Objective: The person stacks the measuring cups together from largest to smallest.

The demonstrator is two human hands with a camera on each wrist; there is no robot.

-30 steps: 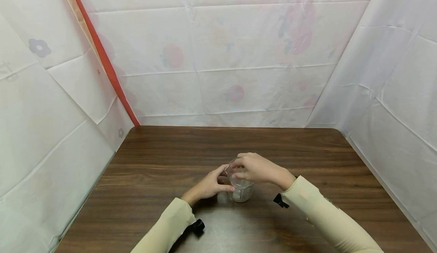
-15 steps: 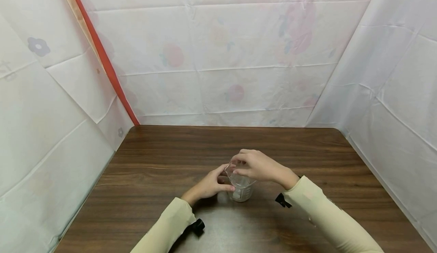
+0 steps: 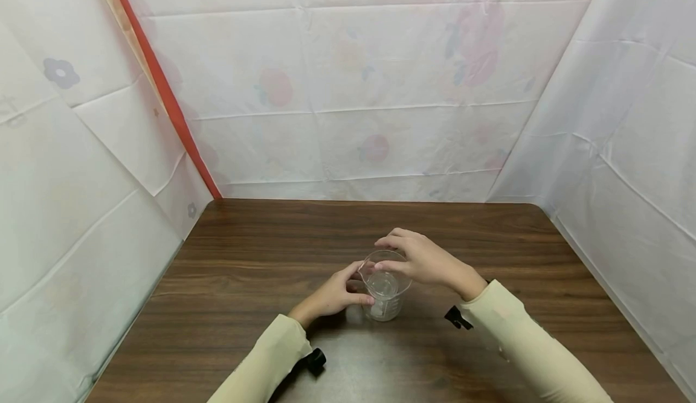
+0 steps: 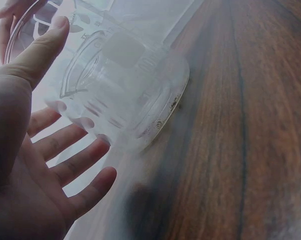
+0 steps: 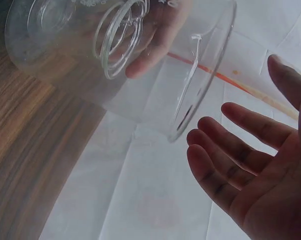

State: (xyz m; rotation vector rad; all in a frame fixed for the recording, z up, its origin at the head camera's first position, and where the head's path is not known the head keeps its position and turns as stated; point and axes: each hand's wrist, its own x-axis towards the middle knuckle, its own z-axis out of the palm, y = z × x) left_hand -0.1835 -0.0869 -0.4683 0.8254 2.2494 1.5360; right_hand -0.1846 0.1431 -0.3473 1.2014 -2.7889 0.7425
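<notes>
A clear glass beaker (image 3: pixel 386 310) with white markings stands upright on the table. My left hand (image 3: pixel 331 294) holds its left side, thumb on the near face and fingers round the far side; in the left wrist view the fingertips touch the glass. Inside sits a smaller glass vessel (image 5: pixel 121 40), its rim below the mouth of the large beaker, plain in the right wrist view. My right hand (image 3: pixel 421 262) hovers over the beaker's mouth with thumb and fingers apart. Nothing is between those fingers (image 5: pixel 215 137), and a gap parts them from the rim.
The brown wood-grain table (image 3: pixel 261 234) reaches back to a white patterned cloth (image 3: pixel 326 149) wall. More cloth hangs at left and right, with a red strip (image 3: pixel 163 83) at the back left. Each sleeve has a black camera mount (image 3: pixel 315 361) at the wrist.
My right hand has risen out of the beaker's mouth and shifted right, its thumb and fingers spreading. The left hand and the beaker have stayed put.
</notes>
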